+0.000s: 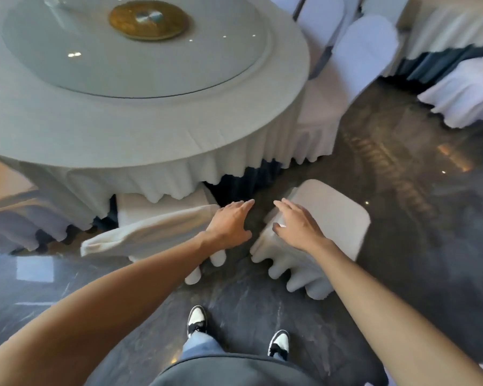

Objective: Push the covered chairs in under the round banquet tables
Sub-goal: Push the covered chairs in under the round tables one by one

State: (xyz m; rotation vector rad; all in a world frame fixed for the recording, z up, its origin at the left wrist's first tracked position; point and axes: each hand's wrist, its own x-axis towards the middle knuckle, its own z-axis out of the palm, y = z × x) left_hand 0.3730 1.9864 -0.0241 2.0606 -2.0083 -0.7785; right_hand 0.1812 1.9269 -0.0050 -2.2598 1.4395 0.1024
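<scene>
A round banquet table [151, 135] with a white cloth fills the upper left. One white covered chair [151, 229] stands with its seat partly under the cloth's hem. My left hand [230, 222] hovers, fingers straight, just past that chair's right end. A second covered chair [332, 218] stands out on the floor to the right, turned at an angle and apart from the table. My right hand [296, 224] lies open with straight fingers over its near left corner.
A glass turntable [67, 51] with a gold hub lies on the table. More covered chairs [365, 51] stand at the table's right side. Another skirted table [452, 29] and a white chair [469, 90] are at the far right. Dark marble floor [402, 176] lies between. My two shoes show below.
</scene>
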